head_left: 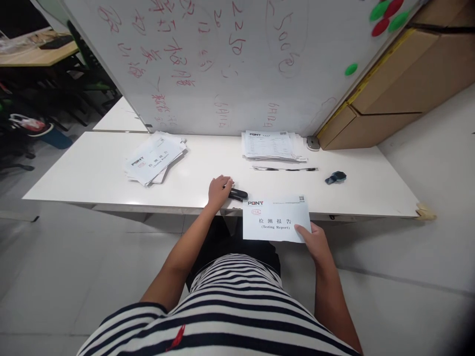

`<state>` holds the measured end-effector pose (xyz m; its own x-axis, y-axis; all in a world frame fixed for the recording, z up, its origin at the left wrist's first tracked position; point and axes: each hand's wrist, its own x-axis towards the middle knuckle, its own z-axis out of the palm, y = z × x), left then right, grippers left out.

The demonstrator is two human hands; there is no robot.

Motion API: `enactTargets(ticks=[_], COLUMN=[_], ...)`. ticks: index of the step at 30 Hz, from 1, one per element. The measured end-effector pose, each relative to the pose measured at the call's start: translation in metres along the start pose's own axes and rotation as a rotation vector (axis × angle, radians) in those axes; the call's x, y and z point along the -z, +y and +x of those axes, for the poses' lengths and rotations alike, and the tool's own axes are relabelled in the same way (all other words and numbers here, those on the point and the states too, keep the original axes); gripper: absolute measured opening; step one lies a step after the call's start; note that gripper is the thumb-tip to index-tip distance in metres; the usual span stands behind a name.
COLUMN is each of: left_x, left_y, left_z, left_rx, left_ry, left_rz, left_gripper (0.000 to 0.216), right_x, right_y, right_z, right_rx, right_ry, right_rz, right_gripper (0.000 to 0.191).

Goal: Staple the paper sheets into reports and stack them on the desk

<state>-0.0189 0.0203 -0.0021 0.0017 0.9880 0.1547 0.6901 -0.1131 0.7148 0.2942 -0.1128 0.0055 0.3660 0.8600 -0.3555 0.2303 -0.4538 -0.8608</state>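
My right hand (314,241) pinches the lower right corner of a white printed report (276,220) headed "Testing Report", held over the front edge of the white table (92,173). My left hand (218,190) lies closed over a black stapler (237,194) resting near the table's front edge, just left of the report.
A fanned stack of reports (156,159) lies at the left, another pile of printed sheets (272,146) at the back. A black pen-like strip (285,169), a small dark clip (336,177) and a grey mouse (312,143) sit right. A whiteboard (222,64) and cardboard boxes (393,89) stand behind.
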Motion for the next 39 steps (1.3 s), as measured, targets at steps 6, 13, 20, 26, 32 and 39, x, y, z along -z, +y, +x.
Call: enactTargets(ticks=[6, 13, 20, 26, 32, 39], left_x=[-0.002, -0.001, -0.001, -0.001, 0.003, 0.004], left_y=[-0.001, 0.000, -0.001, -0.001, 0.000, 0.002], left_z=[-0.002, -0.002, -0.002, -0.003, -0.004, -0.006], left_rx=[0.019, 0.013, 0.011, 0.006, -0.011, -0.391], left_ry=[-0.002, 0.005, 0.001, -0.009, -0.013, -0.210], left_rz=[-0.019, -0.016, 0.019, 0.025, 0.056, 0.092], left_gripper=[0.042, 0.039, 0.038, 0.041, 0.046, 0.042], right_x=[0.021, 0.003, -0.044, -0.055, -0.058, -0.043], right_y=[0.011, 0.025, 0.017, 0.020, 0.025, -0.027], right_z=[0.010, 0.009, -0.007, -0.006, -0.003, 0.051], right_rx=[0.015, 0.154, 0.112, 0.064, 0.054, 0.278], right_ry=[0.152, 0.301, 0.156, 0.066, 0.079, 0.124], right_rz=[0.085, 0.418, 0.330, 0.457, 0.475, 0.261], right_gripper=[0.038, 0.038, 0.039, 0.045, 0.041, 0.047])
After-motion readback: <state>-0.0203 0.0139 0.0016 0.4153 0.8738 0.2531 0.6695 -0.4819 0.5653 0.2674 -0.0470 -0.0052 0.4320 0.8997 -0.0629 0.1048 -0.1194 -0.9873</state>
